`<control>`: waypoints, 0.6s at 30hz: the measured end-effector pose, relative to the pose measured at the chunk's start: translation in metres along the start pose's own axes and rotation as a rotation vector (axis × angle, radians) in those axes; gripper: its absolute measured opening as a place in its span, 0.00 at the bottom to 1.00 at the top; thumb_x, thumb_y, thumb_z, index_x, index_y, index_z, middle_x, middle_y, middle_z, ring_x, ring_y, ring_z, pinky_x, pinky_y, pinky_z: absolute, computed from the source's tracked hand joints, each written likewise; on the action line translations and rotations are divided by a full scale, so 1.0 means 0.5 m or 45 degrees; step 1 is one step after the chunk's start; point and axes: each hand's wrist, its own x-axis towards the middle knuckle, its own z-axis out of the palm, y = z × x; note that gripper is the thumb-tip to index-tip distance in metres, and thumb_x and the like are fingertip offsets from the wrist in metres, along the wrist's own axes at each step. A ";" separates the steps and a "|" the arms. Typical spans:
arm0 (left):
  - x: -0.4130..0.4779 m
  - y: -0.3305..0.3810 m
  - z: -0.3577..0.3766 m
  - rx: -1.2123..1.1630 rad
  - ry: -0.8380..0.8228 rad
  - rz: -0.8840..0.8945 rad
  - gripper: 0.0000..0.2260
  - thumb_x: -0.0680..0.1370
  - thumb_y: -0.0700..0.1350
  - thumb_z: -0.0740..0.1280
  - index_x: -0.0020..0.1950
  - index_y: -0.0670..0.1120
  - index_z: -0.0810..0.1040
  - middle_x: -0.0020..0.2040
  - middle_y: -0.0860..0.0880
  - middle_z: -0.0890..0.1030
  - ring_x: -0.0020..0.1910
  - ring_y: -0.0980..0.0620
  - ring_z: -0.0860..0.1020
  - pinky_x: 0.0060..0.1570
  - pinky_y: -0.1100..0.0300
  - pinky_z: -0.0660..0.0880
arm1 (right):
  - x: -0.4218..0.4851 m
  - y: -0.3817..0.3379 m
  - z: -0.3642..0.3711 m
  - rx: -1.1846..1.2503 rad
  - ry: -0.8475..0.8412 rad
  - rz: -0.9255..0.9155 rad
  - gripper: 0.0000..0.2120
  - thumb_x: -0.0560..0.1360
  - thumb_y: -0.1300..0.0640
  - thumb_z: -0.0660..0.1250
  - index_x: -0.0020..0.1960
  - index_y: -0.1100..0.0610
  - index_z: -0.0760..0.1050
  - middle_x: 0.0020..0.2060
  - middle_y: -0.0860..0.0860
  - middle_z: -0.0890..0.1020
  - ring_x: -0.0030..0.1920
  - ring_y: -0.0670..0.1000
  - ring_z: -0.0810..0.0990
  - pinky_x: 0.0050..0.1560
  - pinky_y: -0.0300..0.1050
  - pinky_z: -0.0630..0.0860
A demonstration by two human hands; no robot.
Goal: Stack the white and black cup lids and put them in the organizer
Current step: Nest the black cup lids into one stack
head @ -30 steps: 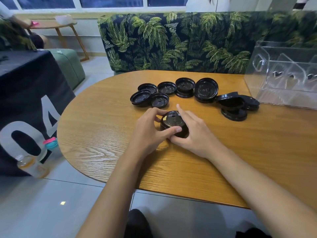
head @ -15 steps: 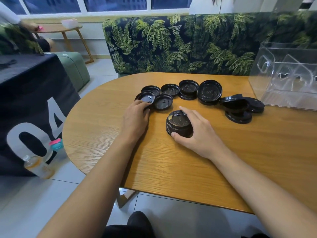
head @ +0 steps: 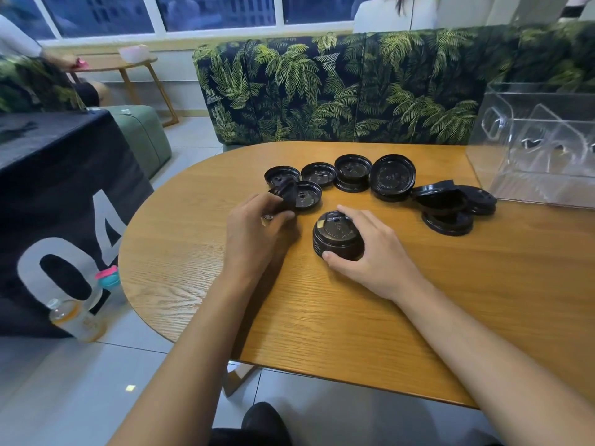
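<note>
At the left end of the wooden table point(head: 483, 300), a single black lid point(head: 285, 196) is being lifted off the surface by the left hand point(head: 254, 226). It is being pinched between the thumb and curled fingers and tipped up on its edge, just in front of the flat lids of the row. Half a second ago that hand was only being laid over this lid. A second ago it was being pressed, together with the other hand, on the stack. Another pick is therefore being made, and the lid is judged to be meant for the top of the stack.

Further right, the loose lids point(head: 318, 173) are being left in their row along the far side, at least one sitting doubled on another. In the middle, the stack of black lids point(head: 338, 238) is being steadied on the table by the right hand point(head: 376, 252), whose thumb and fingers are being curled around its near and right sides. That hold is being kept as it was.

To the right, a jumbled pile of lids point(head: 447, 207) is being left untouched. Beyond it stands the clear organizer point(head: 541, 146), at the table's far right corner. No white lids are being shown. The stacking is judged to be under half done, and nothing is yet being carried to the organizer.
</note>
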 end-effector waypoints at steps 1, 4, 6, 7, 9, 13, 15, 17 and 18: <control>-0.006 0.010 -0.002 -0.047 0.024 -0.017 0.06 0.76 0.42 0.78 0.52 0.45 0.85 0.46 0.53 0.84 0.44 0.55 0.81 0.49 0.62 0.79 | 0.000 0.000 0.000 0.002 0.005 -0.001 0.41 0.73 0.40 0.75 0.80 0.49 0.64 0.68 0.44 0.72 0.67 0.43 0.70 0.63 0.34 0.66; -0.026 0.042 -0.003 -0.164 0.114 -0.102 0.09 0.79 0.45 0.75 0.59 0.47 0.86 0.50 0.53 0.85 0.47 0.58 0.82 0.50 0.68 0.78 | 0.001 0.000 0.000 0.000 0.027 -0.010 0.41 0.73 0.38 0.75 0.80 0.50 0.65 0.69 0.44 0.73 0.67 0.41 0.69 0.62 0.29 0.63; -0.034 0.054 0.000 -0.216 0.165 -0.169 0.12 0.81 0.47 0.74 0.64 0.49 0.85 0.50 0.54 0.85 0.47 0.61 0.81 0.49 0.72 0.75 | 0.001 0.000 -0.001 -0.012 0.033 -0.005 0.40 0.73 0.38 0.75 0.80 0.50 0.64 0.69 0.44 0.73 0.65 0.38 0.68 0.59 0.22 0.61; -0.036 0.053 0.003 -0.245 0.172 -0.204 0.13 0.81 0.47 0.73 0.65 0.49 0.85 0.50 0.53 0.84 0.47 0.63 0.81 0.49 0.73 0.75 | 0.000 -0.001 -0.002 -0.011 0.032 -0.001 0.41 0.74 0.39 0.75 0.81 0.49 0.64 0.69 0.43 0.73 0.65 0.38 0.68 0.59 0.22 0.60; -0.036 0.045 0.010 -0.367 0.135 -0.287 0.14 0.82 0.51 0.71 0.66 0.50 0.85 0.52 0.52 0.85 0.48 0.61 0.84 0.51 0.64 0.81 | -0.001 -0.002 0.000 0.010 0.036 -0.005 0.43 0.73 0.40 0.75 0.82 0.47 0.60 0.68 0.43 0.73 0.67 0.41 0.70 0.63 0.29 0.63; -0.039 0.049 0.017 -0.566 -0.005 -0.423 0.12 0.83 0.50 0.70 0.65 0.49 0.86 0.53 0.49 0.87 0.44 0.50 0.87 0.44 0.49 0.86 | 0.000 -0.006 -0.002 0.055 0.032 -0.031 0.46 0.73 0.41 0.77 0.83 0.44 0.55 0.70 0.42 0.73 0.69 0.43 0.71 0.70 0.40 0.69; -0.039 0.056 0.017 -0.532 -0.042 -0.401 0.14 0.83 0.49 0.71 0.68 0.51 0.83 0.48 0.51 0.88 0.35 0.55 0.85 0.39 0.56 0.83 | -0.001 -0.008 -0.004 0.078 0.021 -0.037 0.47 0.73 0.43 0.77 0.83 0.41 0.53 0.72 0.40 0.72 0.68 0.38 0.70 0.67 0.30 0.64; -0.038 0.060 0.021 -0.498 -0.080 -0.373 0.14 0.82 0.49 0.72 0.68 0.53 0.82 0.47 0.51 0.88 0.33 0.58 0.82 0.34 0.65 0.78 | -0.001 -0.011 -0.005 0.094 0.018 -0.047 0.48 0.73 0.44 0.78 0.83 0.39 0.52 0.74 0.39 0.70 0.69 0.36 0.68 0.64 0.22 0.59; -0.038 0.060 0.024 -0.490 -0.094 -0.365 0.13 0.81 0.49 0.73 0.66 0.53 0.83 0.46 0.51 0.88 0.35 0.59 0.83 0.34 0.66 0.77 | -0.002 -0.012 -0.005 0.098 0.015 -0.050 0.48 0.73 0.44 0.78 0.83 0.39 0.51 0.75 0.40 0.69 0.70 0.36 0.68 0.65 0.22 0.59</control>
